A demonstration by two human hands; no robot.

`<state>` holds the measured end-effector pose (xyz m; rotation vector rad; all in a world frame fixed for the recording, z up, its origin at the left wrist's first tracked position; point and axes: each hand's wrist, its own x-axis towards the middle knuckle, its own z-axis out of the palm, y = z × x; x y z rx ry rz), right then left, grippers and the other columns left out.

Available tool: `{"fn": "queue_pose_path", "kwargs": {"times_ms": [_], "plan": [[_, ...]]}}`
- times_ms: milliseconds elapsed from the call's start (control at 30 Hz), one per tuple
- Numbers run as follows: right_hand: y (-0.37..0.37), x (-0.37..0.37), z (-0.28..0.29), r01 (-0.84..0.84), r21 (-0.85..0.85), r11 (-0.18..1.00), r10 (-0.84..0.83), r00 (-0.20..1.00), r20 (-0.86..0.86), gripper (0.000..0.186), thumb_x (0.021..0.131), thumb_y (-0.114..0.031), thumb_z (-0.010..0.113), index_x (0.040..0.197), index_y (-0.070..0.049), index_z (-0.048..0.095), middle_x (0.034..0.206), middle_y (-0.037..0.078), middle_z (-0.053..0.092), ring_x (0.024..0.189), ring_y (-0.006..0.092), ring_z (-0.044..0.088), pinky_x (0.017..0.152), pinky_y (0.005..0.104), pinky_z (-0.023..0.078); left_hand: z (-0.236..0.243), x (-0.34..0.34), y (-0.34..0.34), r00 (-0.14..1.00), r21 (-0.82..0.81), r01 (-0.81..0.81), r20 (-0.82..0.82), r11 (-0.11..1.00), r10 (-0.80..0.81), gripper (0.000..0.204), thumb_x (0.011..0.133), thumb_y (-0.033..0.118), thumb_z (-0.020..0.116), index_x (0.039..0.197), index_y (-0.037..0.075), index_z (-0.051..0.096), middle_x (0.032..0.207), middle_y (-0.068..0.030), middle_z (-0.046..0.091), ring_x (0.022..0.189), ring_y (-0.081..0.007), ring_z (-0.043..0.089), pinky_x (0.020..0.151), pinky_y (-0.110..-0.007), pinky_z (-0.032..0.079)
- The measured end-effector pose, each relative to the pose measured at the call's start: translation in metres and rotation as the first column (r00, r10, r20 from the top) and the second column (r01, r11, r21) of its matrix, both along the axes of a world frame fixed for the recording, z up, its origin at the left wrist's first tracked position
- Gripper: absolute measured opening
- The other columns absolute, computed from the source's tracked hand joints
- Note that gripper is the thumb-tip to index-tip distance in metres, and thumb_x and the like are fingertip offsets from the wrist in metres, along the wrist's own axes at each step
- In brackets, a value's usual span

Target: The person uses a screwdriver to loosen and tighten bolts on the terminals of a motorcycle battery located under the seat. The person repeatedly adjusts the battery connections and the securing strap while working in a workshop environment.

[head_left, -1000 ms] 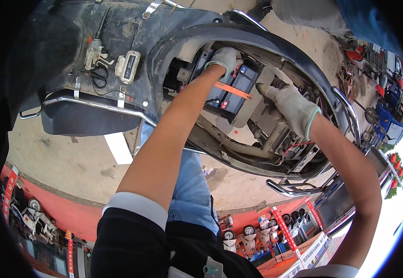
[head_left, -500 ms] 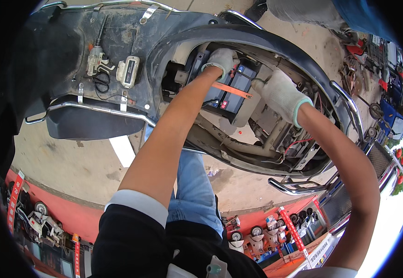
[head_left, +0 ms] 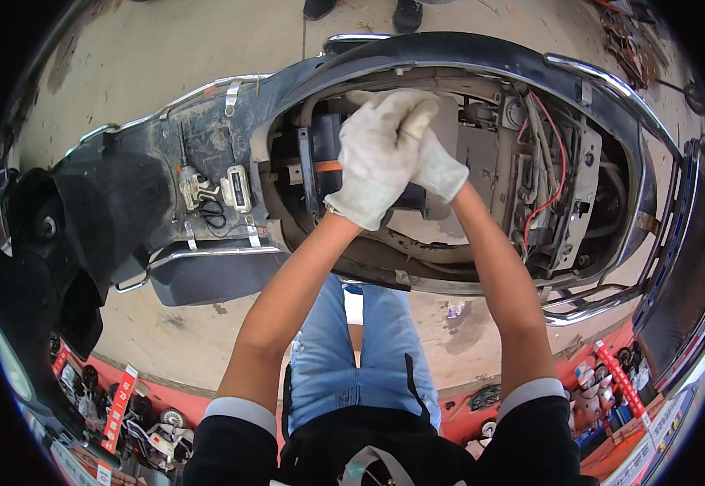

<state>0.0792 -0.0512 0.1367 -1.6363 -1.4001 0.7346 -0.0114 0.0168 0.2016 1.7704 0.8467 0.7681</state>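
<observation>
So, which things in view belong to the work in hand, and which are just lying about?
Apparently part of the work:
left hand and right hand, gloved, close together
open scooter body beneath them
dark block and orange strip, partly hidden

Apparently just lying about:
cordless tool and white pack, untouched on the footboard
jumbled items on the ground, upper right

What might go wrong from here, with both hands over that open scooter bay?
The left hand and right hand overlap, hiding what lies beneath, so a finger might catch an unseen edge. The red wire in the right part of the open bay might snag a straying hand. The power tool, apparently loose on the footboard, might slide if jolted.
</observation>
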Motion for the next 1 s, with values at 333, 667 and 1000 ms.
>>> {"fn": "queue_pose_path", "kwargs": {"times_ms": [333, 667, 1000], "plan": [[0.01, -0.042, 0.013, 0.415, -0.111, 0.903, -0.415, 0.774, -0.479, 0.031, 0.075, -0.019, 0.067, 0.099, -0.006, 0.054, 0.083, 0.015, 0.063, 0.083, 0.0371, 0.06, 0.07, 0.0405, 0.049, 0.007, 0.005, -0.006, 0.998, -0.336, 0.056, 0.025, 0.94, -0.051, 0.023, 0.097, 0.012, 0.049, 0.107, -0.004, 0.061, 0.072, 0.0007, 0.057, 0.062, -0.0031, 0.047, 0.057, -0.017, 0.039], [0.021, -0.068, -0.007, 0.78, -0.004, 0.625, -0.672, 0.536, -0.51, 0.026, 0.084, -0.029, 0.062, 0.095, -0.005, 0.06, 0.086, 0.013, 0.062, 0.081, 0.0339, 0.061, 0.068, 0.0385, 0.048, 0.012, 0.015, 0.012, 0.885, -0.348, 0.402, -0.088, 0.847, -0.457, 0.032, 0.099, 0.026, 0.047, 0.099, -0.003, 0.059, 0.073, -0.002, 0.056, 0.061, -0.0045, 0.048, 0.055, -0.018, 0.037], [0.02, -0.089, -0.014, 0.657, 0.15, 0.739, -0.648, 0.754, -0.106, 0.025, 0.085, -0.014, 0.065, 0.104, -0.001, 0.055, 0.09, 0.009, 0.059, 0.08, 0.0186, 0.057, 0.073, 0.0301, 0.047, 0.002, -0.007, 0.022, 0.905, -0.029, 0.425, 0.019, 0.905, -0.424, 0.021, 0.087, 0.016, 0.058, 0.104, 0.006, 0.063, 0.085, -0.0106, 0.064, 0.072, -0.0227, 0.065, 0.066, -0.031, 0.051]]}}
